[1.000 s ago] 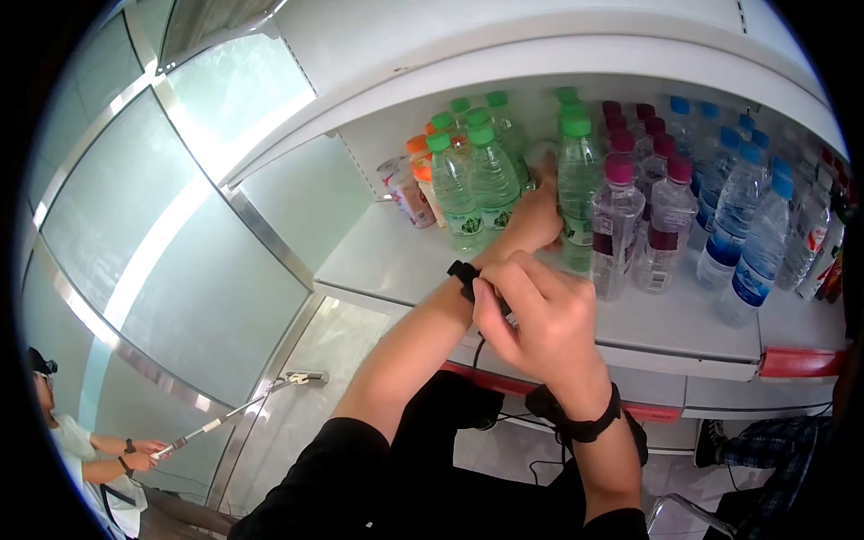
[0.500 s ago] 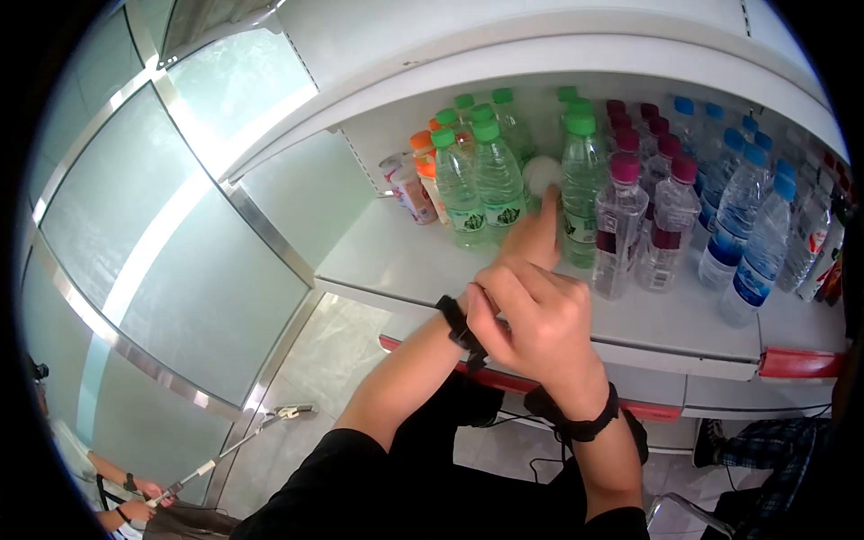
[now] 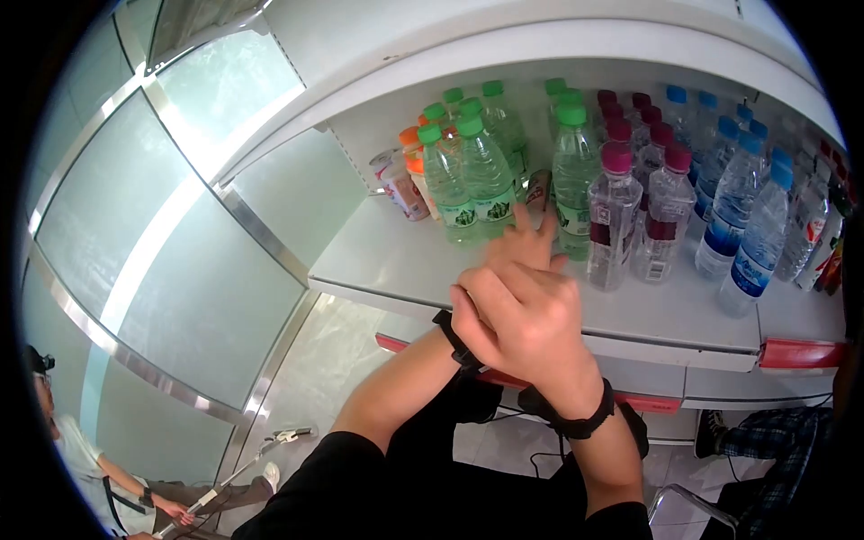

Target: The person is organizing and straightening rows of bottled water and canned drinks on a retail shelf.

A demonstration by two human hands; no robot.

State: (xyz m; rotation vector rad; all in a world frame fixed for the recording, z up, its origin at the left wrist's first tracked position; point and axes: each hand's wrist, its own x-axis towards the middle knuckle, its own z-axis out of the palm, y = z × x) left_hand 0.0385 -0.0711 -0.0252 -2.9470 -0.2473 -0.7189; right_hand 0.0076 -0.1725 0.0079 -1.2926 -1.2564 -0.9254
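My left hand [image 3: 526,243] reaches onto the shelf with its fingers spread. Its fingertips are at the gap between two groups of green-capped bottles, just in front of a can [image 3: 538,187] that is partly hidden. Left of the gap is a green bottle [image 3: 489,171], and to the right stands another green bottle [image 3: 574,171]. Closer to me, my right hand [image 3: 522,310] is closed with its fingers curled under, over my left hand and wrist in the view. Whatever its fingers hold, if anything, is hidden.
Clear bottles with magenta caps [image 3: 614,216] and blue-capped water bottles [image 3: 760,234] stand to the right on the shelf [image 3: 360,256]. A can [image 3: 399,184] and orange-capped bottles [image 3: 412,157] are at left. One person [image 3: 99,477] holds a pole; another person's leg [image 3: 765,441] shows at right.
My left hand has drawn back toward me, its fingers now spread. The white round shape in the gap is no longer seen; a can shows there. The person at lower left has moved further into view.
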